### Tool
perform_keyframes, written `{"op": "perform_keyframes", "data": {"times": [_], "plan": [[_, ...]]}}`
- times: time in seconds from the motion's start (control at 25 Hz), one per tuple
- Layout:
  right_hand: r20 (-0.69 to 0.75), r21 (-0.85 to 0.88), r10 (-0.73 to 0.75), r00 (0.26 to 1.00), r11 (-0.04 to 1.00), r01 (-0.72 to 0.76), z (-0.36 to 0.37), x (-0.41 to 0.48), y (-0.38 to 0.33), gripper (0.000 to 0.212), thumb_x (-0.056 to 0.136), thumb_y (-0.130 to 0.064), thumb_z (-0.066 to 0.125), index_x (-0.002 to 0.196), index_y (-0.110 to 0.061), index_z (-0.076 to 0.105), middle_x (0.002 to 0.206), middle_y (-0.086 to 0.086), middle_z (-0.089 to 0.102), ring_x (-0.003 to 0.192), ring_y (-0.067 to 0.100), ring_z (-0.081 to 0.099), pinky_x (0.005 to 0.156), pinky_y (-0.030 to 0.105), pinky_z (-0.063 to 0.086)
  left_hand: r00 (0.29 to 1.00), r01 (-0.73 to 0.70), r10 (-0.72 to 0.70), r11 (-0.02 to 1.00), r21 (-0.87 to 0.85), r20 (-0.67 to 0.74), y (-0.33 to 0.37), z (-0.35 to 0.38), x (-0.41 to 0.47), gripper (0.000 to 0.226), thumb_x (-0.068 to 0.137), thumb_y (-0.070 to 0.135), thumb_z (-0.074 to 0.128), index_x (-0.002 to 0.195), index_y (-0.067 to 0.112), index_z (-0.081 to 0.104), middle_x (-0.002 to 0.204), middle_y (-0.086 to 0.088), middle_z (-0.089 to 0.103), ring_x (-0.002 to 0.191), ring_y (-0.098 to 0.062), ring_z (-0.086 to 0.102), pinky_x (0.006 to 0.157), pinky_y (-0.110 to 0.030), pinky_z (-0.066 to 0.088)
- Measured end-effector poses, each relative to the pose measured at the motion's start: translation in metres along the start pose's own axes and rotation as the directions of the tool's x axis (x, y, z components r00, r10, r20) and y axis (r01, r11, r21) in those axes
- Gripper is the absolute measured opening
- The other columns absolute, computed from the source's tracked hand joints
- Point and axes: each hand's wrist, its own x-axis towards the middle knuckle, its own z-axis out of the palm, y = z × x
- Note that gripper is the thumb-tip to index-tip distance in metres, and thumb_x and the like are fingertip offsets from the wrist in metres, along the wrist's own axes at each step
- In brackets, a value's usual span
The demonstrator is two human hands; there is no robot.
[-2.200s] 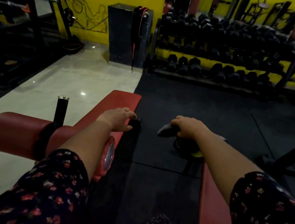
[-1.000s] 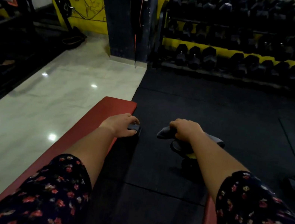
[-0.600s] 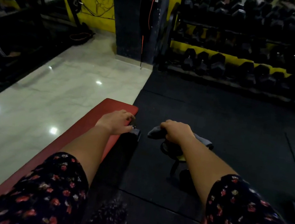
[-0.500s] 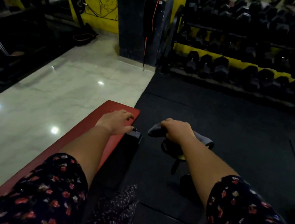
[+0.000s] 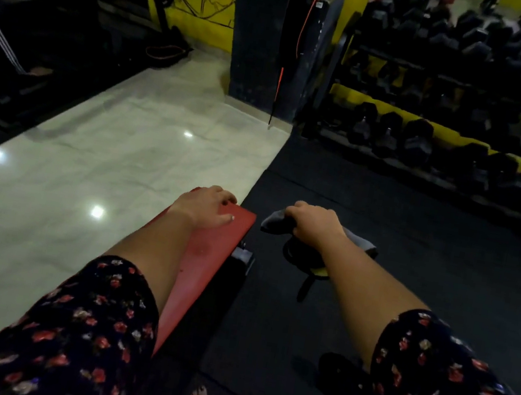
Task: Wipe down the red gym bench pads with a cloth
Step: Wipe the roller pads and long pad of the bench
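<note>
Left hand (image 5: 207, 205) rests at red pad (image 5: 206, 259) far edge; right hand (image 5: 313, 225) grips cloth (image 5: 273, 224).

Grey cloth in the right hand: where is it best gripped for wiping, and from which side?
Grip the crumpled grey cloth at its middle, from above, where the right hand curls over it. Both ends stick out sideways past the hand, and a dark round fitting sits directly beneath.

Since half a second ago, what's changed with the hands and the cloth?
The left hand slid left from the right edge of the red pad onto its top, resting flat near the far end. Unchanged: the right hand still grips the grey cloth, off the pad.
</note>
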Motion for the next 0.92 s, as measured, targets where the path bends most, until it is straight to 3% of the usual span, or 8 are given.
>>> {"op": "perform_keyframes", "data": {"times": [0.24,0.52,0.68,0.92], "plan": [[-0.005,-0.012,-0.08,0.997,0.997,0.08,-0.012,0.058,0.0,0.037,0.093,-0.019,0.051,0.129,-0.029,0.051,0.127,0.002,0.05,0.111,0.029,0.055,0.078,0.042,0.039,1.0,0.022,-0.02,0.997,0.079,-0.021,-0.013,-0.018,0.032,0.047,0.089,0.048,0.053,0.134,0.036,0.05,0.135,0.007,0.05,0.12,-0.017,0.051,0.086,-0.035,0.045],[-0.039,-0.061,-0.32,0.947,0.946,0.318,-0.029,0.155,-0.007,0.033,0.093,-0.021,0.051,0.125,-0.026,0.052,0.121,0.002,0.052,0.105,0.03,0.058,0.071,0.039,0.042,0.958,0.265,-0.26,0.964,0.031,-0.121,-0.05,-0.036,0.036,0.045,0.09,0.047,0.054,0.134,0.034,0.051,0.132,0.007,0.053,0.118,-0.015,0.053,0.09,-0.035,0.046],[-0.028,-0.105,-0.497,0.867,0.864,0.492,-0.044,0.201,-0.024,0.032,0.095,-0.022,0.048,0.126,-0.027,0.052,0.122,0.001,0.051,0.104,0.029,0.058,0.074,0.039,0.043,0.87,0.469,-0.466,0.883,-0.022,-0.159,-0.066,-0.041,0.014,0.045,0.092,0.045,0.055,0.135,0.034,0.05,0.132,0.008,0.053,0.121,-0.014,0.05,0.091,-0.033,0.045],[-0.079,-0.168,-0.773,0.63,0.633,0.756,-0.07,0.223,-0.092,0.038,0.094,-0.019,0.048,0.131,-0.028,0.05,0.122,0.0,0.052,0.104,0.028,0.059,0.073,0.038,0.043,0.652,0.709,-0.712,0.695,-0.125,-0.26,-0.063,-0.033,-0.046,0.045,0.092,0.047,0.055,0.135,0.034,0.05,0.131,0.008,0.054,0.119,-0.014,0.052,0.09,-0.034,0.047]]}}
